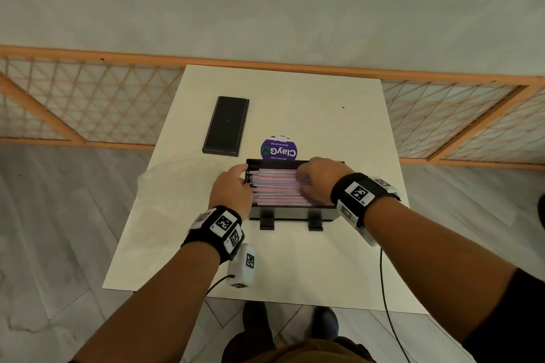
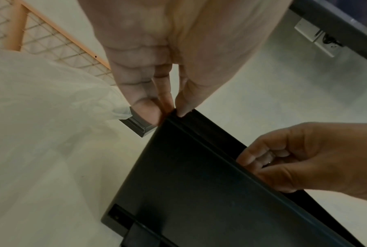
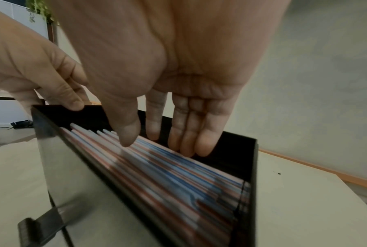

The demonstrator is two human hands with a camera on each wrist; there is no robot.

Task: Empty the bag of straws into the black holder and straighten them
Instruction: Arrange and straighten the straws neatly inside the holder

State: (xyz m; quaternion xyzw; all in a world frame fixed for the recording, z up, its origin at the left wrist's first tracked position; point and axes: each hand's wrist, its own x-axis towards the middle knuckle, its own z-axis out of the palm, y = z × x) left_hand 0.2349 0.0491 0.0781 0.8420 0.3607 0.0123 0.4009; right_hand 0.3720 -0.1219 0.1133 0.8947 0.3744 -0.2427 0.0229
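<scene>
a white table [image 1: 348, 115] stands against an orange-framed lattice screen [image 1: 88, 103]. a flat black rectangular lid [image 1: 226, 126] lies on the far left part of the table. to its right, nearer the middle, stands a round purple sign [image 1: 279, 149] reading "claygo". grey wood-pattern flooring [image 1: 59, 230] surrounds the table, and dark shoes [image 1: 255, 318] show below its near edge.

Holder [image 1: 290, 215]: black. Straws [image 1: 275, 188]: white with red and blue stripes. Bench [image 1: 295, 103]: cream-white. Flat lid [image 1: 226, 126]: black. Round sticker [image 1: 278, 149]: purple, white lettering, green ring. Wristbands [image 1: 358, 190]: black with white square-code tags. Screen [image 1: 88, 103]: orange frame, triangular lattice.
</scene>
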